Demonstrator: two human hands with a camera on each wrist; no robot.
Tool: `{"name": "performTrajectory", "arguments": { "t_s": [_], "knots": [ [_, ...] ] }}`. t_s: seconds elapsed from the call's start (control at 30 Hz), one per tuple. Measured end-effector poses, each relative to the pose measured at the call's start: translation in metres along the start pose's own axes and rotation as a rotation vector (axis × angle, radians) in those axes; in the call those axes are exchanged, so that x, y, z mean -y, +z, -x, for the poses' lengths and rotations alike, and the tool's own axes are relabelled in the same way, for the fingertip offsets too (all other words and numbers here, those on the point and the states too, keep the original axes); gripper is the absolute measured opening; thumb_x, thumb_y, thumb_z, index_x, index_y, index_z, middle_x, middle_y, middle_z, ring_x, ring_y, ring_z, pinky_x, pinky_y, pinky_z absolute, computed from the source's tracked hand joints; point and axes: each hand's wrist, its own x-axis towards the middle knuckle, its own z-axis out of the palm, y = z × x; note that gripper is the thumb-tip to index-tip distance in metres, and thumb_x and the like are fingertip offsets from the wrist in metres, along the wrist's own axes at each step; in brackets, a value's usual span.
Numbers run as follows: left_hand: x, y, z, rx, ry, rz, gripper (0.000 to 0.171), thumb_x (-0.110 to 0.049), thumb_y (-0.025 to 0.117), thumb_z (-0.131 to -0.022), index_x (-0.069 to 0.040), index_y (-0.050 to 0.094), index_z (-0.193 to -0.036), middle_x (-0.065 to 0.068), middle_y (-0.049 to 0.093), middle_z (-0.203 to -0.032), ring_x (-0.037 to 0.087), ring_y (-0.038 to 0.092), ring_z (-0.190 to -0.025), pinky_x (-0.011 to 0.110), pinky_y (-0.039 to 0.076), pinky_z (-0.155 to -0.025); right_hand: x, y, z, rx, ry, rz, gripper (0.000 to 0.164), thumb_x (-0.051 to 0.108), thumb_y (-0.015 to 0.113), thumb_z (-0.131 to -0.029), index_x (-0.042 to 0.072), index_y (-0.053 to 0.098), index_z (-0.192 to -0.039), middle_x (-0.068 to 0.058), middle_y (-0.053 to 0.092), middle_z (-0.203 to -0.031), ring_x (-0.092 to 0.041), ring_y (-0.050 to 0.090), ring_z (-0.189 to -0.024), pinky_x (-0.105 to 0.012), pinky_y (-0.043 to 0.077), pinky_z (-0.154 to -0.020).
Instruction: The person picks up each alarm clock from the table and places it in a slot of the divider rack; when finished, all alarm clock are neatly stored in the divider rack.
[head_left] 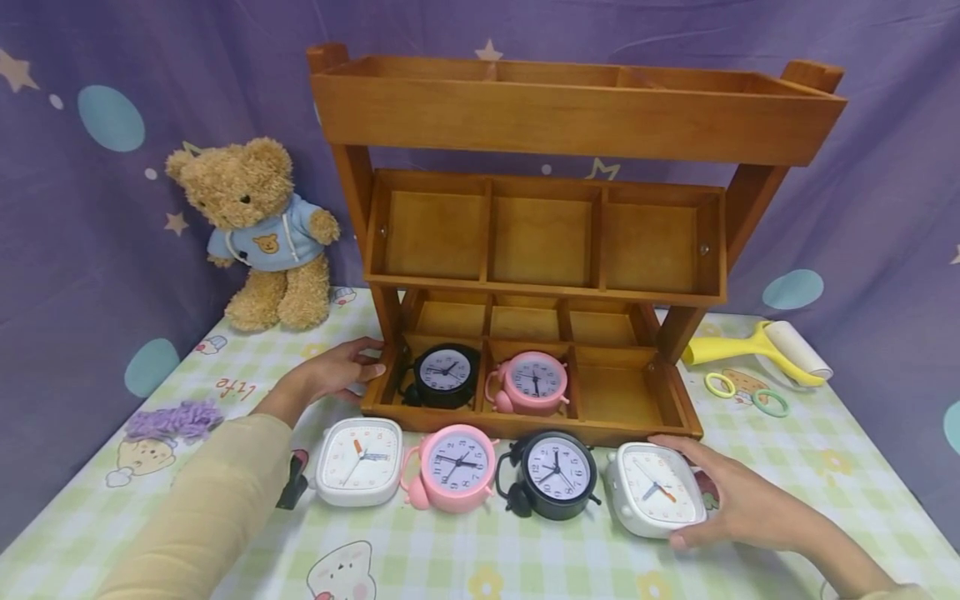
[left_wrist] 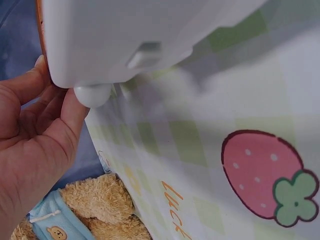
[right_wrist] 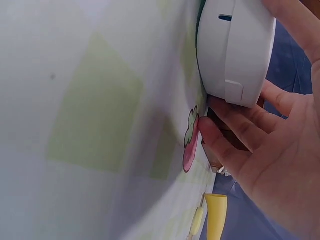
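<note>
My left hand [head_left: 339, 371] grips the lower left side of a wooden rack [head_left: 577, 121], with thumb and fingers at its edge. At the front right, my right hand [head_left: 750, 500] holds a white square alarm clock [head_left: 647, 492] between thumb and fingers; the clock leans face up. Left of it in a row stand a black alarm clock [head_left: 557, 475], a pink alarm clock [head_left: 456, 468] and another white square clock [head_left: 360, 462]. In the rack's bottom tier sit a black clock [head_left: 442, 375] in the left compartment and a pink clock [head_left: 536, 382] in the middle one.
A teddy bear [head_left: 262, 237] in a blue hoodie sits at the back left, with a purple scrunchie [head_left: 174, 421] before it. Right of the rack lie a yellow-handled lint roller [head_left: 798, 350], a yellow ring [head_left: 720, 385] and a green ring [head_left: 770, 403] on the checked tablecloth [head_left: 420, 558].
</note>
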Motion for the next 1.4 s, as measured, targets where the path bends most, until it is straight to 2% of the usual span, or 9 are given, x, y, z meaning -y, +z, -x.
{"name": "performTrajectory", "arguments": {
  "t_s": [0.4,0.57,0.77,0.9,1.0,1.13,1.27,1.4],
  "knots": [
    [0.0,-0.001,0.0,0.004,-0.002,0.009,0.057,-0.009,0.047,-0.107,0.008,0.017,-0.154,0.042,0.026,-0.153,0.054,0.039,-0.136,0.057,0.054,-0.093,0.002,-0.002,0.001,-0.037,-0.028,0.051,0.094,0.042,0.094,-0.07,0.016,0.046,-0.147,-0.005,0.056,-0.136,-0.005,0.055,-0.11,-0.026,0.054,-0.085],
    [0.0,-0.001,0.0,0.003,-0.005,-0.002,0.058,-0.009,0.047,-0.107,0.008,0.017,-0.154,0.042,0.026,-0.153,0.054,0.039,-0.135,0.056,0.054,-0.093,0.003,-0.012,0.005,-0.061,-0.038,0.073,0.095,0.039,0.095,-0.069,0.017,0.047,-0.148,-0.006,0.057,-0.138,-0.005,0.057,-0.109,-0.027,0.053,-0.084],
    [0.0,-0.001,0.0,0.002,-0.01,0.001,0.058,-0.009,0.047,-0.107,0.008,0.017,-0.154,0.042,0.026,-0.153,0.054,0.039,-0.136,0.057,0.054,-0.093,0.006,-0.029,0.007,-0.115,-0.065,0.103,0.093,0.033,0.097,-0.067,0.021,0.05,-0.146,0.003,0.059,-0.134,-0.003,0.057,-0.11,-0.027,0.054,-0.084],
    [0.0,-0.001,0.0,0.003,-0.006,0.006,0.058,-0.009,0.047,-0.107,0.008,0.017,-0.154,0.042,0.026,-0.153,0.054,0.039,-0.135,0.057,0.054,-0.093,0.011,-0.043,0.006,-0.132,-0.054,0.122,0.095,0.03,0.097,-0.066,0.02,0.049,-0.147,0.0,0.057,-0.136,-0.003,0.057,-0.11,-0.025,0.053,-0.085],
    [0.001,-0.001,0.001,0.003,-0.003,0.008,0.058,-0.009,0.047,-0.107,0.008,0.017,-0.154,0.042,0.026,-0.153,0.054,0.04,-0.135,0.057,0.054,-0.093,0.016,-0.053,0.001,-0.142,-0.038,0.124,0.096,0.03,0.097,-0.066,0.019,0.048,-0.148,-0.007,0.055,-0.138,-0.002,0.057,-0.108,-0.024,0.053,-0.084],
    [0.002,-0.002,0.003,0.001,-0.005,0.011,0.058,-0.009,0.047,-0.107,0.007,0.017,-0.154,0.042,0.026,-0.153,0.054,0.04,-0.135,0.057,0.054,-0.093,0.023,-0.065,-0.009,-0.163,-0.032,0.165,0.097,0.033,0.098,-0.066,0.019,0.048,-0.149,-0.006,0.054,-0.138,-0.003,0.057,-0.106,-0.02,0.051,-0.084],
    [0.001,-0.001,0.003,-0.004,-0.002,-0.008,0.057,-0.009,0.046,-0.107,0.008,0.017,-0.154,0.042,0.026,-0.153,0.054,0.039,-0.135,0.057,0.054,-0.092,0.026,-0.073,-0.022,-0.17,-0.035,0.236,0.098,0.036,0.097,-0.065,0.017,0.049,-0.148,-0.008,0.057,-0.136,-0.008,0.058,-0.106,-0.025,0.052,-0.083],
    [-0.001,0.002,0.0,-0.01,0.003,-0.025,0.056,-0.008,0.046,-0.107,0.008,0.019,-0.153,0.042,0.028,-0.152,0.054,0.039,-0.135,0.056,0.055,-0.091,0.028,-0.077,-0.036,-0.16,-0.055,0.248,0.099,0.036,0.097,-0.065,0.012,0.049,-0.147,-0.009,0.062,-0.128,-0.01,0.057,-0.104,-0.029,0.052,-0.082]
  ]
}}
